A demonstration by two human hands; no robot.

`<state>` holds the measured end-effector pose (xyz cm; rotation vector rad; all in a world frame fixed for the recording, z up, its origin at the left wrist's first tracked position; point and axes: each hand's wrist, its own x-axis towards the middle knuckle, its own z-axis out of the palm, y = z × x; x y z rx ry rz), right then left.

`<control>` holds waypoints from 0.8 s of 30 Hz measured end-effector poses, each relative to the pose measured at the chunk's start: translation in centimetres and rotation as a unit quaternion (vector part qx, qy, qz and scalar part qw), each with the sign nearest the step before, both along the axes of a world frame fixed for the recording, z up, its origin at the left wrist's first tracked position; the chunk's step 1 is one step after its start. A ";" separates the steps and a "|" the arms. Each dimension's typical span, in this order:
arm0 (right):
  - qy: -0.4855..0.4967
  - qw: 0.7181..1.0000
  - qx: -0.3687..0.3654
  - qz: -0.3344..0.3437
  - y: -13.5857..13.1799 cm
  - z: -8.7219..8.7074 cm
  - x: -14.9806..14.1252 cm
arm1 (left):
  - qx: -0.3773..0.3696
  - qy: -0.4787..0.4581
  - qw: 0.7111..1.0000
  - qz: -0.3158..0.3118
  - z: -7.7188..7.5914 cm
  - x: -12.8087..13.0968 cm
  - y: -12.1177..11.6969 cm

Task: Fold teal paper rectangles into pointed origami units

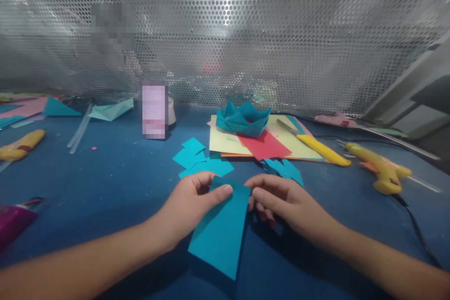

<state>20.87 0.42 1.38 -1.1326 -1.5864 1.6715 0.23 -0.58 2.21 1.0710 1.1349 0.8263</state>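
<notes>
A folded teal paper strip (pixel 220 232) lies slanted on the blue table (pixel 116 183) in front of me. My left hand (pixel 190 206) pinches its top left corner, thumb on top. Fingers curled, my right hand (pixel 281 201) grips the top right corner. Several small teal paper squares (pixel 197 157) lie just beyond the hands. Farther back a folded teal paper crown (pixel 242 119) sits on a stack of coloured sheets (pixel 262 145).
A yellow knife or cutter (pixel 321 149) rests on the sheets. A yellow glue gun (pixel 381 168) with a black cord lies at the right, another (pixel 21 144) at the left. Teal paper shapes (pixel 110 110) and a blurred box (pixel 153 110) stand near the perforated metal wall (pixel 225 33).
</notes>
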 end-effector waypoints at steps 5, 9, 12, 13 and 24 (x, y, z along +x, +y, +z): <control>-0.030 1.000 0.008 0.006 -0.1 0.0 -0.1 | -0.002 -0.024 1.000 -0.019 0.1 0.3 -0.1; -0.040 0.999 0.012 0.030 -0.1 0.3 -0.1 | 0.004 -0.008 1.000 -0.002 0.0 0.2 -0.2; -0.033 0.999 0.016 0.037 -0.1 0.6 0.0 | 0.003 -0.007 1.000 0.010 -0.1 0.1 -0.2; -0.031 0.999 0.017 0.036 -0.1 0.6 0.1 | 0.002 -0.008 1.000 0.005 -0.1 0.1 -0.2; -0.032 0.976 0.210 0.054 -0.8 0.1 0.1 | 0.023 0.003 0.996 -0.084 -0.6 -0.1 0.2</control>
